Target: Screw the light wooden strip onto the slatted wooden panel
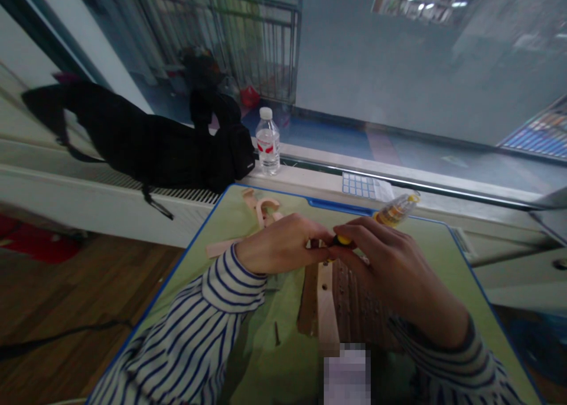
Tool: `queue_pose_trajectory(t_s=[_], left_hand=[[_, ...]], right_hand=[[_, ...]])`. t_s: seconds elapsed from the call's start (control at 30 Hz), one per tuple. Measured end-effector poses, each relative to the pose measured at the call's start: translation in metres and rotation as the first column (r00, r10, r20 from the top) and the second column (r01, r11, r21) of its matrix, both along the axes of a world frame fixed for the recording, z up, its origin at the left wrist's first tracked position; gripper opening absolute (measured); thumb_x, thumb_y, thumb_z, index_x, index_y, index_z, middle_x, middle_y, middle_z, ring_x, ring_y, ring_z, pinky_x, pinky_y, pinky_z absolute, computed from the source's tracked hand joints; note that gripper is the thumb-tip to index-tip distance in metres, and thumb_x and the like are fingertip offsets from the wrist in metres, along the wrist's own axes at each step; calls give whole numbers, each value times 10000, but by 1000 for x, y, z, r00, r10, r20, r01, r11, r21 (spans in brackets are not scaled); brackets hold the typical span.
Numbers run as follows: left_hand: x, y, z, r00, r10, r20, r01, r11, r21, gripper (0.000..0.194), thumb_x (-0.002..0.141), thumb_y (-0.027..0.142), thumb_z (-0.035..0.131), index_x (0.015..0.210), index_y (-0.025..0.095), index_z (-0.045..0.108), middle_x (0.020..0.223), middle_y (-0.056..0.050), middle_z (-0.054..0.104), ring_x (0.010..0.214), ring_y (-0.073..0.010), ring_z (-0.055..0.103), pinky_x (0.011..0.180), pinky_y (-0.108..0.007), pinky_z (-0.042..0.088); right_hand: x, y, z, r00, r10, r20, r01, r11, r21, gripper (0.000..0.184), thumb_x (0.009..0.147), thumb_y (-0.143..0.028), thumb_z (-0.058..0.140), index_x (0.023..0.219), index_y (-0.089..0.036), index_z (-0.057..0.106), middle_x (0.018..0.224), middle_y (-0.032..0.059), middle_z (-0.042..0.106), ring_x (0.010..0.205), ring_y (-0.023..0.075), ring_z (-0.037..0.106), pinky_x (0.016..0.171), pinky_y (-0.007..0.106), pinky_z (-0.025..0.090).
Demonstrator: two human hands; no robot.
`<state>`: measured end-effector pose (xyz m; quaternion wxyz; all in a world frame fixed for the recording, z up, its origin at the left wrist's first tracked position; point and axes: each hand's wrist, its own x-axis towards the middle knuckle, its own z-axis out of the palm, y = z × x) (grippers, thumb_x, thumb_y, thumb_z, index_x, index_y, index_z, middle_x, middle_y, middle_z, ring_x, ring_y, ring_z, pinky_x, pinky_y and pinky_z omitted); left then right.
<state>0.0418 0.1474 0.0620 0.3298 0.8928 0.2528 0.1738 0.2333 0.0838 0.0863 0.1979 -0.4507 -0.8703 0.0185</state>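
Note:
My right hand (394, 263) is closed, its thumb and fingers pinching a small black-and-yellow piece (343, 239) whose kind I cannot make out. My left hand (287, 244) meets it from the other side with its fingertips pressed together; what they grip is mostly hidden. Below the hands, a pale wooden bar (326, 310) with dark holes lies on a piece of pitted brown cardboard (308, 301). A single screw (277, 333) lies on the green tabletop (252, 358), left of the cardboard.
Curved wooden parts (266, 207) and a flat wooden strip (219, 248) lie at the table's far left. Behind my right hand is a clear container with yellow parts (396, 209). On the sill stand a water bottle (268, 145) and a black bag (168, 151).

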Motion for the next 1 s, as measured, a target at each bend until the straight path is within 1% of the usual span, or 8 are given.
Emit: queue_pose_trajectory(t_s=[0.1,0.27,0.47,0.6,0.7,0.8,0.93,1.0], left_hand=[[1,-1,1,998,47,-35,-47,999,3,158,863,313,608,861,178,690,706,21,650,640,-100,579,573,-201,342],[2,0,1,993,98,-60,-97,995,25,222,843,392,627,851,185,706,716,11,666,641,-110,586,579,-209,349],[0,1,0,993,80,-90,-81,997,-6,250,855,419,606,879,193,711,715,5,675,641,-115,590,574,-210,349],[-1,1,0,999,37,-40,-38,999,-26,188,869,344,607,873,190,715,717,20,671,636,-89,576,572,-193,339],[-1,0,2,1000,-3,-13,3,999,-43,205,898,325,568,886,182,714,715,19,670,633,-86,570,569,-193,334],[-2,-1,2,999,-34,-22,33,998,-54,218,920,314,533,922,175,701,762,5,684,681,-102,591,595,-204,346],[-2,-1,3,999,-29,-46,27,999,-40,224,925,310,521,929,170,696,780,-7,690,699,-115,600,611,-216,362],[-2,-2,4,999,-15,-41,14,999,-43,198,905,300,549,921,173,700,780,-3,692,686,-111,601,604,-213,365]], right_hand=[[-2,-1,1,1000,-7,3,7,1000,-8,230,945,-331,478,1065,-177,600,991,75,658,868,198,637,745,341,506],[-3,-1,1,1000,-14,14,14,1000,-21,219,939,-329,489,1069,-187,594,1003,69,660,861,198,639,740,346,506],[-2,-5,2,1000,9,-7,-9,1000,9,349,912,-262,524,1245,-160,506,1186,92,618,984,216,621,824,365,513],[-1,-6,4,999,37,-22,-38,999,-15,234,938,-252,476,1143,-185,565,1119,63,643,956,196,627,831,361,510],[1,-4,3,999,34,-31,-35,999,-28,212,942,-287,481,1104,-190,576,1059,54,651,920,190,632,816,357,505],[2,-3,2,999,19,-33,-20,999,-32,192,937,-307,496,1060,-188,584,1000,52,652,882,186,635,782,346,501],[2,-1,0,999,15,-37,-16,1000,-25,187,935,-319,499,1035,-186,584,963,57,649,848,181,636,748,333,494],[1,-1,0,999,16,-36,-17,1000,-21,187,938,-317,492,1032,-184,584,959,60,649,839,180,635,738,330,491]])
